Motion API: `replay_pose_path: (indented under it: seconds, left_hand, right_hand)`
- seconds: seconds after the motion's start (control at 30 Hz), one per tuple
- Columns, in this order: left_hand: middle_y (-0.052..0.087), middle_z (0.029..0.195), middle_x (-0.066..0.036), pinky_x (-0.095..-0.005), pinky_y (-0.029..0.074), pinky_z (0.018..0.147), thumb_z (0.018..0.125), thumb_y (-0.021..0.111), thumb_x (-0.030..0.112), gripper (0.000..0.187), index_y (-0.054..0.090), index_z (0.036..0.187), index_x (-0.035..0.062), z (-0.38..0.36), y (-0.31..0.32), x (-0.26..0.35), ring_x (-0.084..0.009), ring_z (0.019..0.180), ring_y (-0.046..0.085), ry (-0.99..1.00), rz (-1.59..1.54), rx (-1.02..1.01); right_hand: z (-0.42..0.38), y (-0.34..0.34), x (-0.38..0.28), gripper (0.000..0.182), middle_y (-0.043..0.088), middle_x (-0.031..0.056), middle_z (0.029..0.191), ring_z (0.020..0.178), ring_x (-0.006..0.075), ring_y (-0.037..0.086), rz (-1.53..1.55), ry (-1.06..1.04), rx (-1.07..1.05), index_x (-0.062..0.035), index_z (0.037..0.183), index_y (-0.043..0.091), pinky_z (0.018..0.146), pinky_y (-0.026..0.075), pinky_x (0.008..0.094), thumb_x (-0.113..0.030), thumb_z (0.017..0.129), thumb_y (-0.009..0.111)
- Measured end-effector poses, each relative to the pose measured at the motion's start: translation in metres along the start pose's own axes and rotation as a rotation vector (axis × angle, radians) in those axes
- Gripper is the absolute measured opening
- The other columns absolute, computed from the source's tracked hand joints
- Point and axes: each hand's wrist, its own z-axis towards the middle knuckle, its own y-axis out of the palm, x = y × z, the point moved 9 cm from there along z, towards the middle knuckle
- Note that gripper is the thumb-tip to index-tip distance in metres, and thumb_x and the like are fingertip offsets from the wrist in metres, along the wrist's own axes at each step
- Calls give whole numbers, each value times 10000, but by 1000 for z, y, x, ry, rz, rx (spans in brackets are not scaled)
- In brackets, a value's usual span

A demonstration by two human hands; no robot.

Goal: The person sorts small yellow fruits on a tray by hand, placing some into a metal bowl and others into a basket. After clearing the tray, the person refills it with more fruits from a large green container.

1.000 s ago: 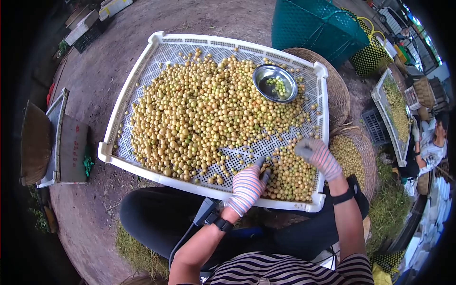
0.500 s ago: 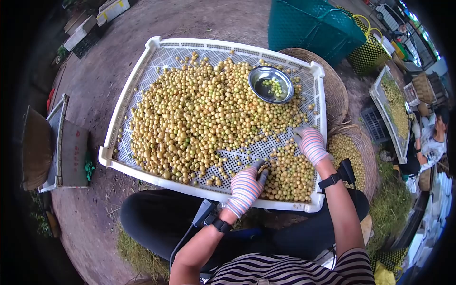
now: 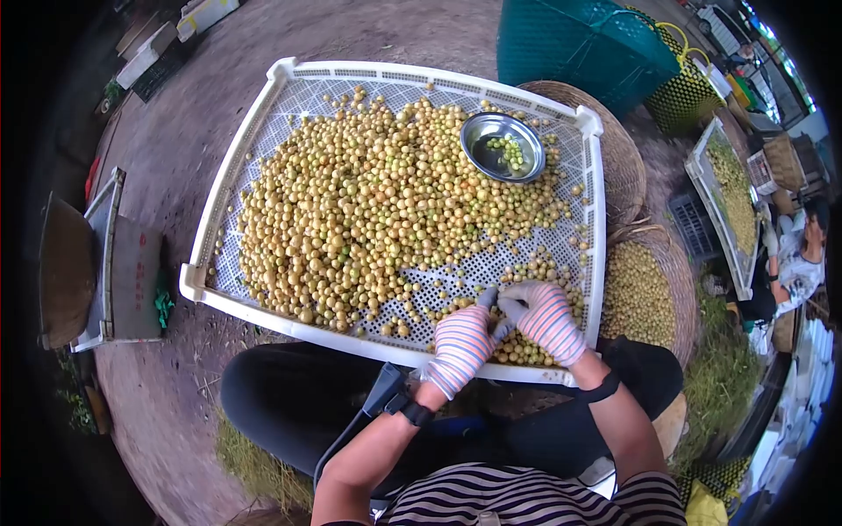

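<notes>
A white plastic mesh tray (image 3: 209,237) lies across the lap, holding a large heap of small round yellow-green fruits (image 3: 368,193). Over a smaller pile at its near right corner, my left hand (image 3: 463,346) and my right hand (image 3: 548,323) are close together, both in striped gloves with grey fingertips. The fingers of each look bent into a pinch at the fingertips; whatever lies between them is too small or hidden to make out. A shiny metal bowl (image 3: 478,131) rests on the fruit at the far right, with a few greener fruits inside.
A woven basket of fruits (image 3: 640,302) stands right of the tray, with another round basket (image 3: 623,175) behind it. Beyond are a teal woven bag (image 3: 570,53) and a yellow-black bag (image 3: 680,101). At far right, a person (image 3: 798,263) sits near another fruit tray (image 3: 732,202).
My right hand has moved left and toward me, from the right side of the small pile to my left hand. My left hand has shifted slightly right. The tray has tilted or shifted a little.
</notes>
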Motion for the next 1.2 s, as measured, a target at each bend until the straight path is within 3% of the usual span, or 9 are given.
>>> replay_pose_path:
  seconds: [0.17, 0.27, 0.43, 0.53, 0.67, 0.7, 0.8, 0.97, 1.2]
  left_hand:
    - [615, 671, -146, -456, 487, 562, 854, 652, 308, 313, 609, 1060, 77, -4, 8, -1, -345, 639, 619, 169, 73, 112]
    - [616, 678, -151, -461, 485, 575, 868, 634, 319, 266, 628, 972, 74, -4, -6, 13, -355, 657, 618, 162, 93, 49]
    - [612, 671, -158, -472, 482, 584, 885, 617, 330, 257, 628, 915, 74, -6, 9, 8, -371, 646, 608, 195, 53, 31]
    - [639, 710, -157, -470, 496, 614, 868, 637, 314, 312, 629, 1072, 79, -5, 8, 2, -362, 678, 630, 129, 48, -51]
    - [679, 778, -159, -451, 516, 645, 854, 650, 298, 488, 560, 1286, 90, -3, 3, -10, -340, 719, 659, -11, -21, -145]
    - [673, 744, -154, -441, 515, 633, 859, 655, 306, 488, 566, 1290, 97, -2, 3, -14, -334, 695, 657, -38, -48, -121]
    - [682, 753, -154, -425, 526, 656, 863, 651, 308, 466, 587, 1273, 97, -3, 3, -22, -326, 702, 667, -46, -45, -30]
    - [700, 817, -171, -420, 539, 693, 865, 650, 321, 454, 603, 1258, 99, 0, -5, -20, -329, 751, 682, -54, -72, -6]
    - [700, 822, -156, -416, 542, 694, 874, 649, 349, 424, 634, 1217, 99, 0, 1, -36, -319, 764, 683, -123, -185, -5]
  right_hand:
    - [-10, 12, 2, 155, 686, 177, 790, 709, 314, 657, -3, -3, -49, 6, 844, 697, 662, 511, 384, -144, 826, 660]
    - [-30, 19, 31, 159, 676, 188, 768, 678, 328, 645, 564, 546, -125, 14, 862, 682, 639, 507, 397, -141, 832, 662]
    - [-26, -9, 5, 145, 644, 156, 681, 593, 265, 623, -165, -122, 254, -14, 795, 671, 589, 494, 397, -152, 834, 657]
    - [-23, -23, 21, 178, 660, 161, 708, 651, 292, 652, 165, 140, -20, -32, 794, 684, 611, 503, 408, -200, 841, 648]
    - [-52, 13, -8, 268, 695, 111, 742, 677, 262, 667, -211, -5, -905, -102, 894, 726, 693, 518, 393, -344, 851, 618]
    - [-27, 6, 11, 269, 697, 86, 763, 741, 269, 672, -294, 22, -693, -129, 950, 734, 769, 522, 384, -350, 841, 625]
    - [43, -57, 2, 300, 637, 188, 1121, 968, 366, 630, -348, -181, 184, -99, 1078, 693, 878, 505, 424, -253, 820, 691]
    - [59, 8, 35, 644, 193, 245, 1558, 1427, 455, 191, -677, 33, -185, -192, 1447, 419, 1123, 287, 541, -371, 865, 630]
    - [0, -6, 8, 324, 641, 144, 1093, 895, 320, 652, -612, -126, -428, -138, 1125, 700, 813, 515, 436, -312, 873, 593]
